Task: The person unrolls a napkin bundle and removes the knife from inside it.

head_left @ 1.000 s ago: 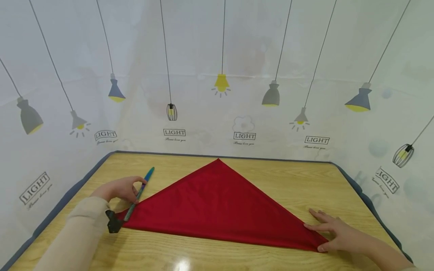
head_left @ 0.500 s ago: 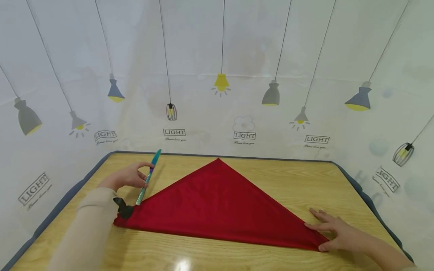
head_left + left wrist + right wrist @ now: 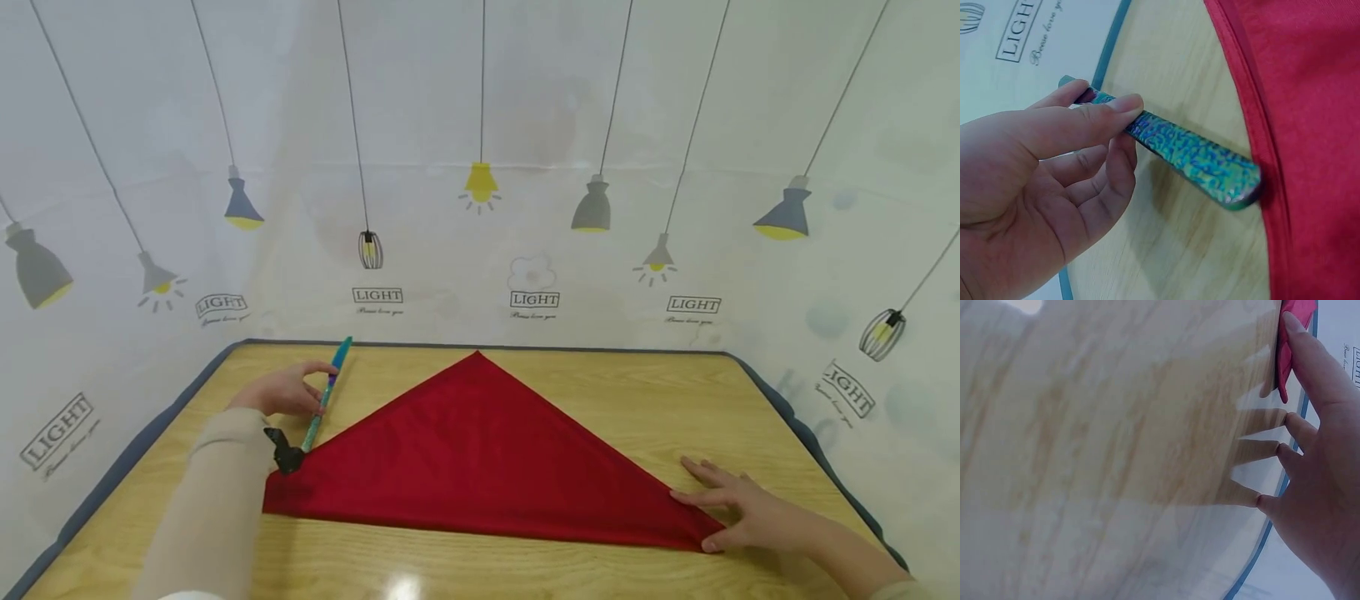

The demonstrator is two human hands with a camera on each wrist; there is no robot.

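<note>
- Left hand (image 3: 1035, 181) is pinching a knife (image 3: 1191, 156) between thumb and fingers (image 3: 1094, 119), its butt touching the cloth (image 3: 480, 454) edge on the tabletop (image 3: 637, 392).
- Right hand (image 3: 750, 508) is lying flat, fingers straight and spread, pressing the cloth's corner.
- The knife looks stiff, slick and light, best held mid-handle; the cloth looks soft.
- The left wrist view is showing the handle's iridescent texture; the head view is showing the whole triangle.
</note>
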